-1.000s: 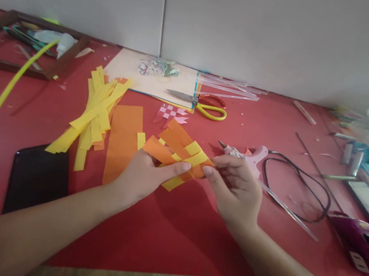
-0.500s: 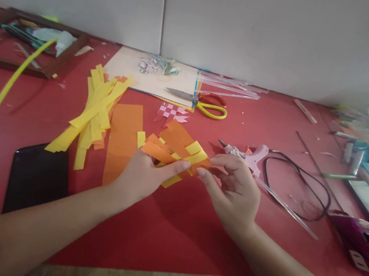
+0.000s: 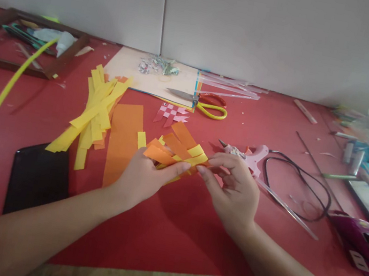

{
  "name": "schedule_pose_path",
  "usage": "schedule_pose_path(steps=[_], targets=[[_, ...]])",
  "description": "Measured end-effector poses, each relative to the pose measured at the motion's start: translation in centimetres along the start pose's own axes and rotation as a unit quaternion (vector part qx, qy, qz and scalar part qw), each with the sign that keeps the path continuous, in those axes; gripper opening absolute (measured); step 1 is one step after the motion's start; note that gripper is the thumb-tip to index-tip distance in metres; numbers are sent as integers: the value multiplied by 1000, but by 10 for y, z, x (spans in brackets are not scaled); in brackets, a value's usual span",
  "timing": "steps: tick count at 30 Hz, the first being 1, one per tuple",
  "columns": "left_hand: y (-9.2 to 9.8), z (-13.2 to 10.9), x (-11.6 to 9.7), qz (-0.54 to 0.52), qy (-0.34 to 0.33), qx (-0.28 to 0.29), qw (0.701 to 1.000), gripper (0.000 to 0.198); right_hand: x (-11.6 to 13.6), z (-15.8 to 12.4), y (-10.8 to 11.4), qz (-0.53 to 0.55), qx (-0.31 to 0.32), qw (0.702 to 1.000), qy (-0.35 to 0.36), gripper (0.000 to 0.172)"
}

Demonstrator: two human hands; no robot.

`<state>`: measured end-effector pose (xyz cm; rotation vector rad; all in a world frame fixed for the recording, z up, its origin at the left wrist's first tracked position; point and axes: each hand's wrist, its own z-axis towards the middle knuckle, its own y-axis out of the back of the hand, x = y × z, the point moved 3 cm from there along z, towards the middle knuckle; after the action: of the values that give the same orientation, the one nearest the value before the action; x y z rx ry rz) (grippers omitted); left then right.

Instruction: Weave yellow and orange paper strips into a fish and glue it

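Orange and yellow paper strips are interlaced into a small woven piece (image 3: 180, 147), held above the red table. My left hand (image 3: 144, 171) grips it from the left, thumb on top and the other fingers hidden beneath. At the right end, my right hand (image 3: 233, 184) pinches the piece's tip between thumb and forefinger. Just behind the piece lies a pink checkered paper fish (image 3: 171, 113). An orange paper sheet (image 3: 124, 134) and a pile of yellow strips (image 3: 94, 115) are left of my left hand. A pink glue gun (image 3: 249, 155) lies beyond my right hand.
Scissors (image 3: 211, 105) rest partly on a stack of pale sheets (image 3: 121, 70) near the wall. A black phone (image 3: 38, 179) lies at left, below a brown frame (image 3: 15, 65) holding supplies. The glue gun's black cord (image 3: 329, 197) loops right, towards a purple object (image 3: 349, 233).
The woven piece has tilted slightly between my hands, so less of its lower yellow ends shows. Both hands keep their hold in nearly the same spot.
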<state>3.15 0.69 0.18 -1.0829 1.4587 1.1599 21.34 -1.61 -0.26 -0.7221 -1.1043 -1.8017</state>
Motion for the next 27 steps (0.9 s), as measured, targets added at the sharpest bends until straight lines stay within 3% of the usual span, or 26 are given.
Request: schedule_pose_path(steps=[12, 22, 27], targets=[[0, 1, 2, 42, -17, -1, 999, 20, 11, 12, 1, 6, 31, 999, 44, 11], [-1, 0, 10, -76, 68, 17, 995, 32, 10, 16, 5, 71, 68, 994, 46, 12], [-2, 1, 11, -102, 62, 25, 992, 32, 10, 15, 7, 78, 75, 993, 43, 10]])
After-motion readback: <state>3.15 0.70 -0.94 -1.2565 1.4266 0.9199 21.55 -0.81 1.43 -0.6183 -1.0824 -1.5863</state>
